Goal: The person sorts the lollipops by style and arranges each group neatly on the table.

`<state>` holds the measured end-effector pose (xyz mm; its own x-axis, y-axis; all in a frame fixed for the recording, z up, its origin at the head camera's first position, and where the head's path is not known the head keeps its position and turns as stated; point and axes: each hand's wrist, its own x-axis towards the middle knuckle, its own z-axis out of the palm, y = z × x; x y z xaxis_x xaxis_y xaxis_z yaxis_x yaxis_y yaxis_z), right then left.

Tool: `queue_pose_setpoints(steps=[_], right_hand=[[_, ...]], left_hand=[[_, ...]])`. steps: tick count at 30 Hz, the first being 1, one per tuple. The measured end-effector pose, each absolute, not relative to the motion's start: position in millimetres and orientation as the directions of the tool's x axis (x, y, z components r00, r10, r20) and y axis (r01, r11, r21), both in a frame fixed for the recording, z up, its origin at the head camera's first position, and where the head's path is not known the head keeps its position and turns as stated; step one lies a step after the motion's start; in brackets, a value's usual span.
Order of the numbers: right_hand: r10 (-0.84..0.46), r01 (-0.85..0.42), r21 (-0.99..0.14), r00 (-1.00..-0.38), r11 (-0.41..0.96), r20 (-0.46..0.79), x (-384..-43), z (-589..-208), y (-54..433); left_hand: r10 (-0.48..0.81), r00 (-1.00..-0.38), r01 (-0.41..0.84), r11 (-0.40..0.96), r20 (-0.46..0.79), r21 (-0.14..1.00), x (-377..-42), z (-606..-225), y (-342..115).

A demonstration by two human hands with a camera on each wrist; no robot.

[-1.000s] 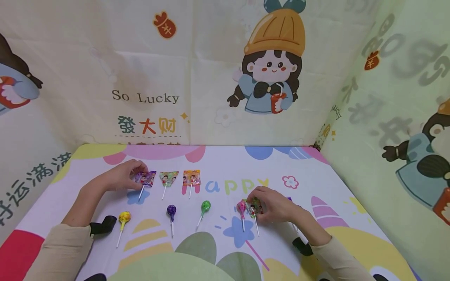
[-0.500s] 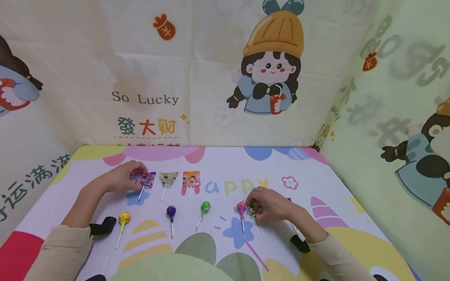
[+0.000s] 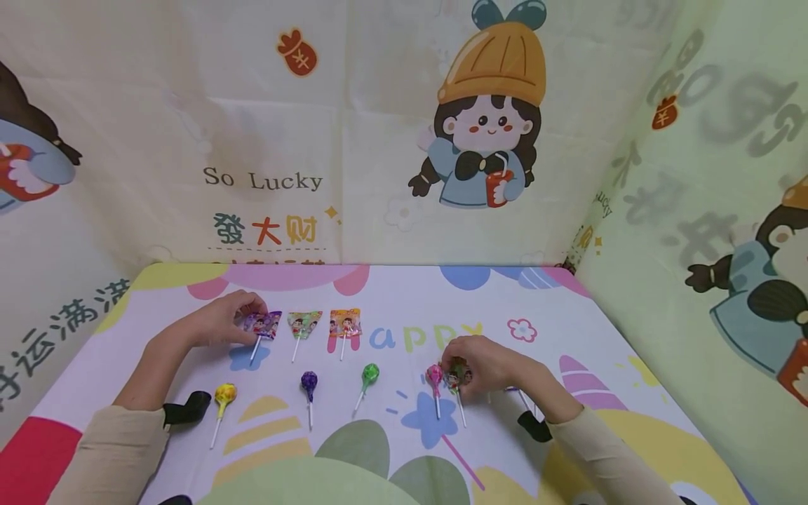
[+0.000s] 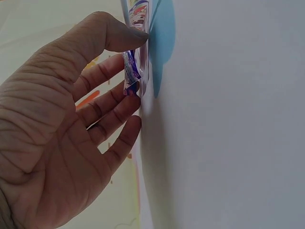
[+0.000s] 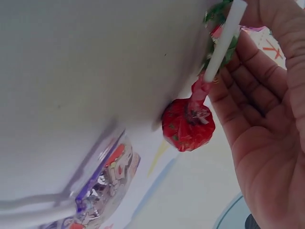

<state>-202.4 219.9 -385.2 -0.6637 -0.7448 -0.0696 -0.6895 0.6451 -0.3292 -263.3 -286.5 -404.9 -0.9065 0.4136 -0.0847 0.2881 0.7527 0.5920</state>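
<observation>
My left hand [image 3: 221, 320] pinches the edge of a purple-wrapped flat lollipop [image 3: 264, 325] between thumb and fingers; its wrapper [image 4: 133, 71] shows in the left wrist view. Over on the right, my right hand [image 3: 491, 366] holds a green-wrapped lollipop [image 3: 457, 377] at its wrapper, the stick pointing toward me. Close to the left of it lies a pink ball lollipop [image 3: 434, 374]. A red ball lollipop [image 5: 188, 125] is beside the right fingers in the right wrist view, hidden by the hand in the head view. Another purple-edged wrapped lollipop [image 5: 107, 183] lies beneath the right wrist.
To the right of the left hand lie a green-wrapped [image 3: 304, 325] and an orange-wrapped lollipop [image 3: 345, 323]. Nearer are yellow [image 3: 224, 394], purple [image 3: 308, 382] and green [image 3: 369, 374] ball lollipops. A printed cloth [image 3: 379, 435] covers the table; printed curtains enclose it.
My right wrist has shifted slightly left and up in the head view, while its fingers stay at the green-wrapped lollipop. The left hand keeps its hold on the purple-wrapped one.
</observation>
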Motion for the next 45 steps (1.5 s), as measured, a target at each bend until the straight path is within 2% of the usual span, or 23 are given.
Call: queue_pose_setpoints(steps=[9,14,28,45], right_hand=[[-0.735,-0.654,-0.398,-0.673,0.643,-0.082,-204.2,-388.5,224.9],[-0.738,-0.653,-0.435,-0.674,0.62,-0.04,-207.2,-383.7,227.4],[-0.722,-0.652,-0.444,-0.691,0.615,0.014,-210.1,-364.6,225.6],[-0.738,-0.677,-0.448,-0.672,0.584,0.053,-235.3,-348.1,207.3]], left_hand=[[0.41,-0.907,0.284,0.757,-0.09,0.588,-261.1,-404.9,-282.8],[0.403,-0.911,0.278,0.76,-0.09,0.588,-260.6,-403.2,-283.8],[0.407,-0.91,0.288,0.762,-0.083,0.58,-261.4,-403.5,-285.1],[0.407,-0.91,0.286,0.756,-0.081,0.589,-262.5,-405.5,-285.5]])
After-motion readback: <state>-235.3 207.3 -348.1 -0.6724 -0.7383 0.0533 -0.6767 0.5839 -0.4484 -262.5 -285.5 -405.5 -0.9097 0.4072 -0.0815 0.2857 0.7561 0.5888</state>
